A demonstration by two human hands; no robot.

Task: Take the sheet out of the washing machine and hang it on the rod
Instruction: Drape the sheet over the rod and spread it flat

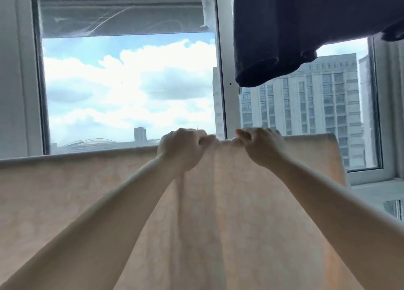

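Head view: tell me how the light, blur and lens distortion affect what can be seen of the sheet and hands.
Head view: strong backlight from the window leaves the left hand, the right hand and the sheet dim and washed out; the sheet's weave is soft and blurred; the dark garment is near silhouette; wide-angle distortion stretches the forearms and tilts the window frames.

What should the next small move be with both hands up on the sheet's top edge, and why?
Probably slide the left hand and right hand apart along the top fold, since both grip the pale peach fabric sheet close together and creases bunch below them.
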